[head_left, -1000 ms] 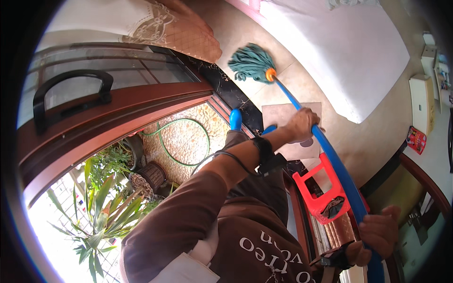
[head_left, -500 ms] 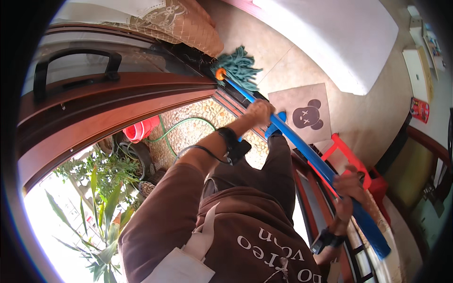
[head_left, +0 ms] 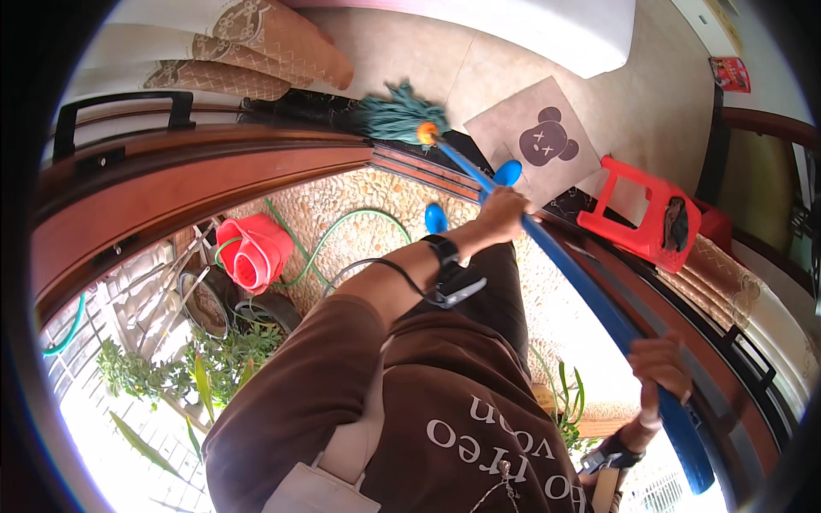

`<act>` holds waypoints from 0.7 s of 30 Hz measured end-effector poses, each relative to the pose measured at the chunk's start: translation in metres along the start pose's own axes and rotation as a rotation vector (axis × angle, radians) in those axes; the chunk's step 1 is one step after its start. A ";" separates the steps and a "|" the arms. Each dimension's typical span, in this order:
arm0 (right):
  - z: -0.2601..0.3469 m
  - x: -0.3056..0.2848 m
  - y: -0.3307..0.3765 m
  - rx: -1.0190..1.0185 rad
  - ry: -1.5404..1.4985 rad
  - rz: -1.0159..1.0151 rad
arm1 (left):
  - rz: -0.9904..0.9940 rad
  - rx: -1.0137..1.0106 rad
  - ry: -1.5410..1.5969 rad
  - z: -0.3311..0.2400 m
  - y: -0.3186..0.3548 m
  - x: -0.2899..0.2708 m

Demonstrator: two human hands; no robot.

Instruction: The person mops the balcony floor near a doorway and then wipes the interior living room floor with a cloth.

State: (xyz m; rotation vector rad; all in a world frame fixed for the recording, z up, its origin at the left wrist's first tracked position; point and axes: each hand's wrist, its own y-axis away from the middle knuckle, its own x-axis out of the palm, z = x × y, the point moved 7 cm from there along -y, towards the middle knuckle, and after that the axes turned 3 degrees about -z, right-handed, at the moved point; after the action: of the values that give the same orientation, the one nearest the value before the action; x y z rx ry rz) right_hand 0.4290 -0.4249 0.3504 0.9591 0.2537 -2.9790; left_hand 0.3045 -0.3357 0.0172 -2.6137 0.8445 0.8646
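Both of my hands hold a mop with a long blue handle (head_left: 590, 286) slanting across the view. My left hand (head_left: 503, 214) wraps round the handle's upper part, nearer the mop head. Lower down at the right, my right hand (head_left: 660, 372) grips it close to its end. The mop head's green strands (head_left: 398, 115) lie spread over the black door sill and the tile edge, a little blurred, left of the orange joint (head_left: 428, 132). Each of my wrists carries a dark strapped device. My blue shoes (head_left: 508, 173) show by the door track, one on each side of it.
A beige mat (head_left: 496, 128) with a bear print lies past the track. A red stool (head_left: 633, 227) stands at the right with a dark cloth on it. A red mop bucket (head_left: 256, 244), green hose (head_left: 363, 212) and plants are at the left, beside the brown door frame (head_left: 256, 167).
The mop strands have swung from the right of the orange joint to its left, over the black sill. The view has shifted, bringing the bucket and both shoes into clearer sight.
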 end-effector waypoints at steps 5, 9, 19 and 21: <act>0.053 -0.020 0.024 -0.021 0.144 -0.107 | 0.065 0.071 0.204 -0.077 0.007 0.033; 0.062 -0.019 0.038 -0.104 0.099 -0.156 | 0.158 0.053 0.176 -0.082 0.026 0.042; 0.034 -0.080 0.103 -0.135 -0.227 -0.423 | 0.248 -0.042 -0.108 -0.117 0.067 -0.027; 0.039 -0.111 0.138 -0.163 -0.372 -0.482 | 0.319 -0.046 -0.117 -0.148 0.079 -0.033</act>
State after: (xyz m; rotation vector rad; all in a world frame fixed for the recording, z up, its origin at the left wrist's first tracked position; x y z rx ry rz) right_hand 0.5039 -0.5729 0.4254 0.3494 0.8052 -3.4014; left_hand 0.3035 -0.4445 0.1491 -2.4740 1.2421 1.1176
